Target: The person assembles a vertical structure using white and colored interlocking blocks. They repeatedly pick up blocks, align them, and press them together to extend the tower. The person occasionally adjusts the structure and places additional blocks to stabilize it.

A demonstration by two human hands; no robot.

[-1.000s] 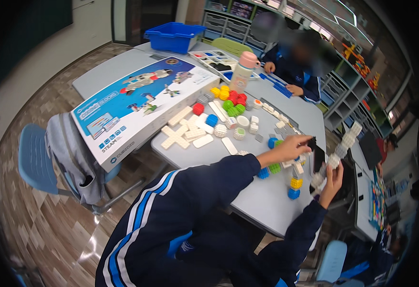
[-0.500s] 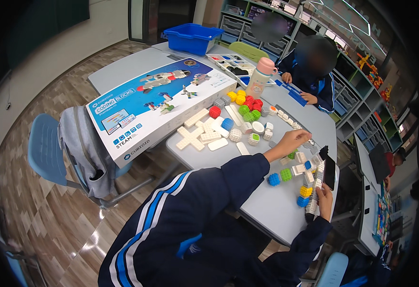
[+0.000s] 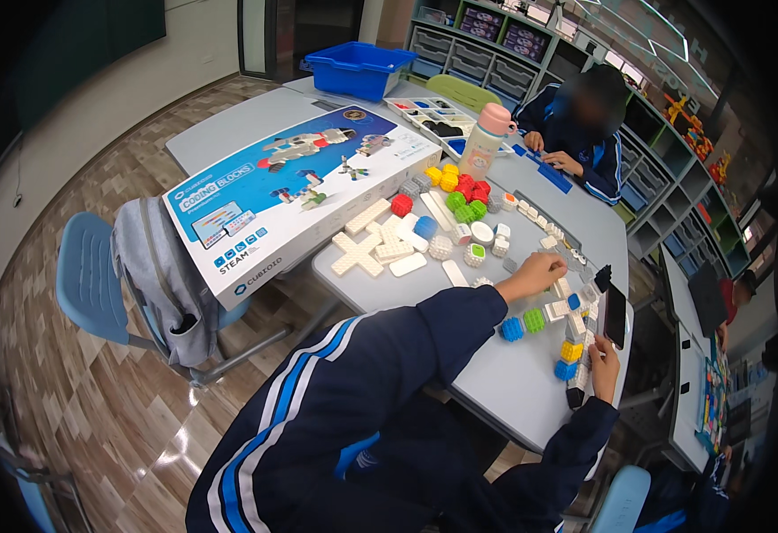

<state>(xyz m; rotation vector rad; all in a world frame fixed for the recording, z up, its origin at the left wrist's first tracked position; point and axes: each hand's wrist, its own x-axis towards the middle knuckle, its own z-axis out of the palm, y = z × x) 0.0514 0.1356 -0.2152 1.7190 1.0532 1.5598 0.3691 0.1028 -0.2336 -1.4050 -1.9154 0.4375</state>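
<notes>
Grey backpack (image 3: 160, 275): slung over the back of a blue chair (image 3: 87, 284), far left, beside the table.
Kit box (image 3: 296, 195): large, flat, blue and white, printed with pictures of block models, lying on the grey table (image 3: 496, 391).
White plates (image 3: 380, 244): cross-shaped and long flat pieces, loose just right of the box.
Cube blocks (image 3: 460, 191): yellow, red and green studded cubes, heaped near a pink-lidded bottle (image 3: 485, 140).
Left hand (image 3: 535, 274): fingers curled down on the tabletop, touching small white blocks; what it pinches, if anything, cannot be told.
Block model (image 3: 574, 338): a chain of white studded cubes with a yellow and a blue cube low down, lying near the table's right edge between both hands; a blue cube (image 3: 512, 330) and a green cube (image 3: 534, 321) sit just beside it.
Right hand (image 3: 602, 366): closed round the model's lower end, where a dark piece shows.
Phone (image 3: 615, 314): black, flat on the table, just right of the model.
Second person (image 3: 575, 133): seated across, hands on blue pieces.
</notes>
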